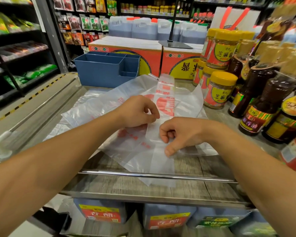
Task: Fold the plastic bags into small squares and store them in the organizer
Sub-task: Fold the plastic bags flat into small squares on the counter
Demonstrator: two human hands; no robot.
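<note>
While the translucent red-printed plastic bag (pixel 162 134), folded into a long strip mid-worktop, is pinched by fingers of the left hand (pixel 138 111) and right hand (pixel 179 134), slippage is risked; the blue compartmented plastic organizer (pixel 99 71) waits at eleven o'clock.

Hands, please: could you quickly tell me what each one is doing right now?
Left hand: pinches the folded plastic bag.
Right hand: fingers curled, thumb pressing the same bag strip.

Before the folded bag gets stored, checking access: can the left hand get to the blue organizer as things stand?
Probably yes. The left hand pinches the plastic bag; only flat bags lie between it and the blue organizer, whose open top faces up.
</note>
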